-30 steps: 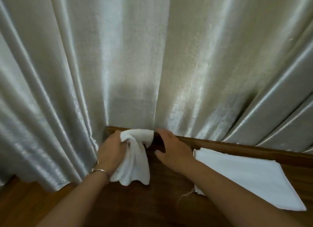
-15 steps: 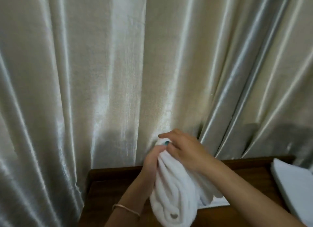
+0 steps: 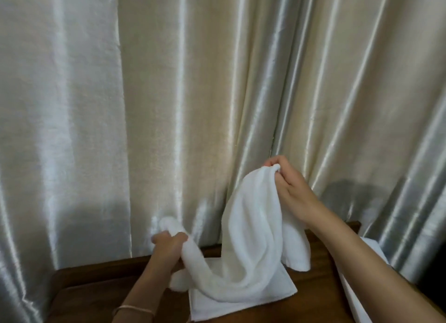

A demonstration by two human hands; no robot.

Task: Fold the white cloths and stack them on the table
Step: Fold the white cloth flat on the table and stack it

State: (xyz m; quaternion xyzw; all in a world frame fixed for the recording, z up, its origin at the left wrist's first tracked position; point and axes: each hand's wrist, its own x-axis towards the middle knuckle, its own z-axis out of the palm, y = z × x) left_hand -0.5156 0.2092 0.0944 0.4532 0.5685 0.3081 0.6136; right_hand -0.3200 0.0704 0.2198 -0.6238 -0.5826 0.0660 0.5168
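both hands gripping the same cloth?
Yes: the left hand and right hand each grip an end of one white cloth.

The curtain [image 3: 217, 93] hung right against the back edge of the table [image 3: 96, 286], closing off any way behind it. A towel [image 3: 251, 238] stretched between the left hand [image 3: 169, 244] and the raised right hand [image 3: 287, 185] blocked the middle, sagging onto a folded cloth [image 3: 241, 298] below. Another white cloth [image 3: 371, 250] lay at the right edge, mostly hidden by the forearm. Bare wood lay open at the table's left end, and a smaller patch right of the folded cloth.
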